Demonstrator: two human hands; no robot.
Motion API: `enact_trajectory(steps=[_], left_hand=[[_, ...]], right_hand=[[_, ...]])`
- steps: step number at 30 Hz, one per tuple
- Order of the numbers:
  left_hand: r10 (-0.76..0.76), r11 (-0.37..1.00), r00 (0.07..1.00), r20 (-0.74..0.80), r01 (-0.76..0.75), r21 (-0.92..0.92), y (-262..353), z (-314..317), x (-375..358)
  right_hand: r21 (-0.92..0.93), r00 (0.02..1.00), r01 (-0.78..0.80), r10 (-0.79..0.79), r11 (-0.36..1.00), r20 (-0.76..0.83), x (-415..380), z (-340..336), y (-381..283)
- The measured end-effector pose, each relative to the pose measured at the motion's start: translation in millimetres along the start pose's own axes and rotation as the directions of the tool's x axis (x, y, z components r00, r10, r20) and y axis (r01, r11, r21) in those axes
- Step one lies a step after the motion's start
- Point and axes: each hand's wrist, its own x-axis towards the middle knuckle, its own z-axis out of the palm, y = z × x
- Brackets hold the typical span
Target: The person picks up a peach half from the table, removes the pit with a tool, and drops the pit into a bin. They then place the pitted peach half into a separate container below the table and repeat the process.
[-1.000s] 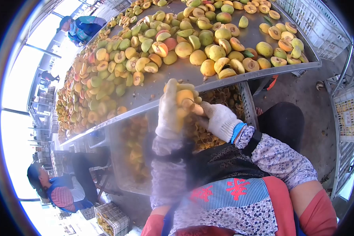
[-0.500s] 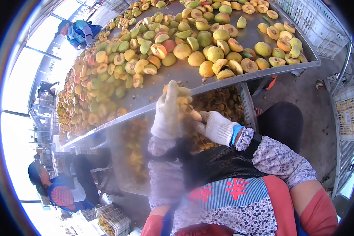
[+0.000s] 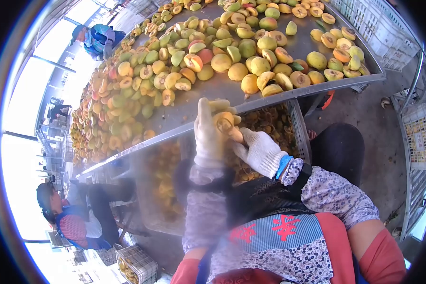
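My left hand, in a white knit glove, is raised over the table's near edge with its fingers curled round a halved yellow peach. The cut face with its brown centre is turned towards my other hand. My right hand, also gloved, is closed close against that peach half. Whatever sits between its fingers is too small and hidden to name. Just below both hands is a crate filled with dark yellow fruit pieces. Halved and whole-looking peaches lie heaped on the metal table beyond.
The table's raised metal rim runs in front of me. Stacked white crates stand at the right, with another crate on a rack. One person sits at left; another person works across the table. A crate stands lower left.
My left hand has shifted slightly right and turned, so the peach half's cut face now shows. My right hand stays close against it, a little lower.
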Motion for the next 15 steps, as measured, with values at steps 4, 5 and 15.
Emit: enact_trajectory(steps=[4, 5, 15], left_hand=[[-0.118, 0.980, 0.993, -0.009, 0.115, -0.161, 4, -3, 1], [-0.055, 0.993, 0.998, 0.002, 0.055, -0.108, 2, -5, 0], [-0.002, 0.989, 0.977, 0.214, -0.030, 0.142, -17, -23, 9]], right_hand=[[-0.197, 0.994, -0.064, 0.079, 0.978, 0.073, 1, -3, 3], [-0.190, 0.995, -0.040, 0.057, 0.981, 0.084, 1, -2, 7], [-0.217, 0.976, -0.036, 0.081, 0.976, 0.203, -5, -7, 13]])
